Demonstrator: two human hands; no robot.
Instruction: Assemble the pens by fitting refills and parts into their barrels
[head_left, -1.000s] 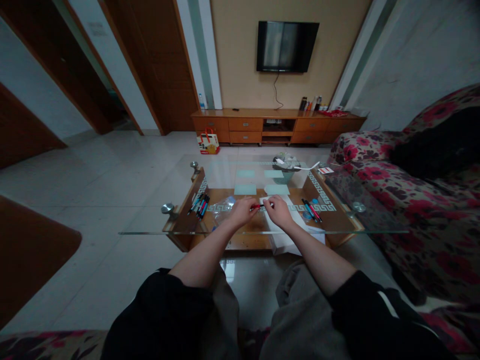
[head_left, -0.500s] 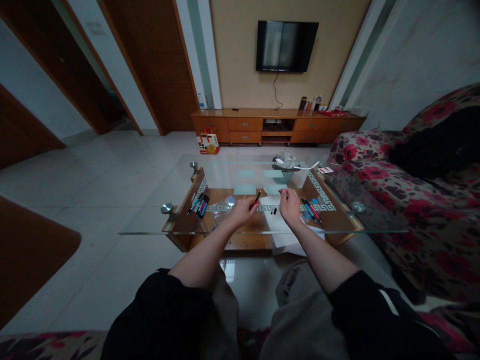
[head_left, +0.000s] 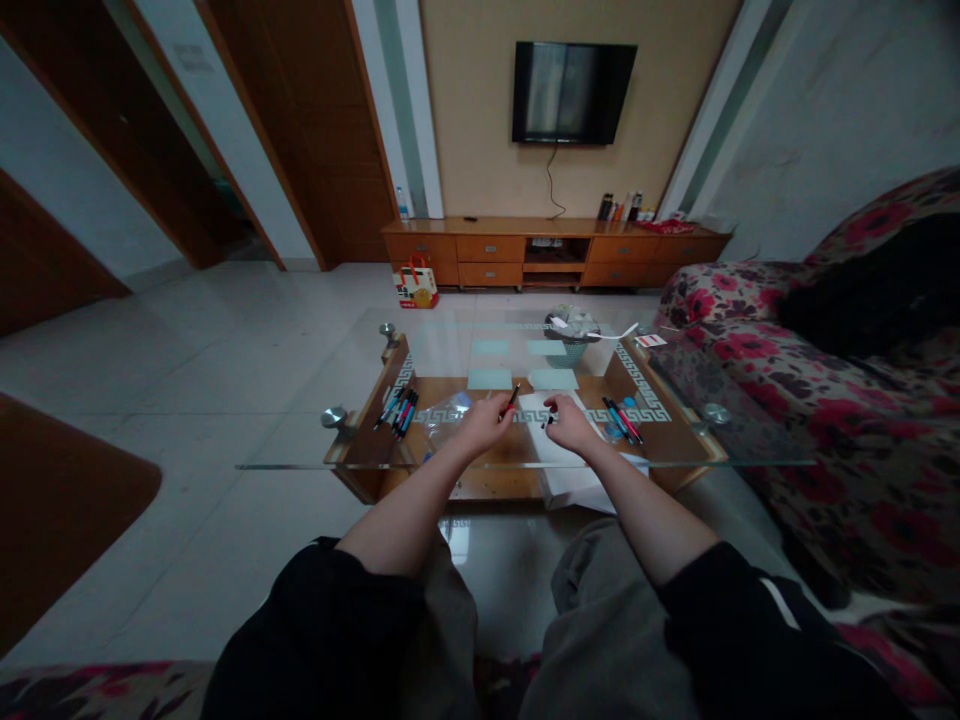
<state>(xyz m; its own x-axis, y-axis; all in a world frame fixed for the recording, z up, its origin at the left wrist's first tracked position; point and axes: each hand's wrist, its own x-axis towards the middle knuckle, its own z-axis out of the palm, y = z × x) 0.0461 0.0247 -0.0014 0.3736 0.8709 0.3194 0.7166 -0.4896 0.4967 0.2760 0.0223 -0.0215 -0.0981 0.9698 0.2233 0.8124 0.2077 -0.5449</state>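
Glass worktop [head_left: 315, 440], low, with a wooden shelf beneath, taken here as the landmark. Flowered sofa [head_left: 825, 400] along its right side; TV cabinet [head_left: 555, 250] well beyond its far edge, with a wall screen [head_left: 574, 92] above and a paper bag [head_left: 417, 285] on the floor before it. On the worktop's far middle, a small basket [head_left: 574, 335] of odds and ends. At its near middle, a white paper sheet [head_left: 577, 470] lies under the right hand. Left hand [head_left: 484, 425], over the near middle: grip clenched on a red and black pen [head_left: 511, 400], tip raised and tilted toward the far edge. Right hand [head_left: 574, 428], just beside it over the sheet: fingers pinched down at a small dark piece, likely a pen cap [head_left: 549, 421]; whether it is actually held cannot be told. Step in hand, by judgement: a pen taken apart, its loose part being picked up; the next move calls for a fine pinch and for aligning the small piece with the pen's end. Left end of the worktop: a row of pens [head_left: 399, 408], beside a clear plastic bag [head_left: 446, 415]. Right end: a second group of pens [head_left: 621, 418]. Nothing lies between the two hands.
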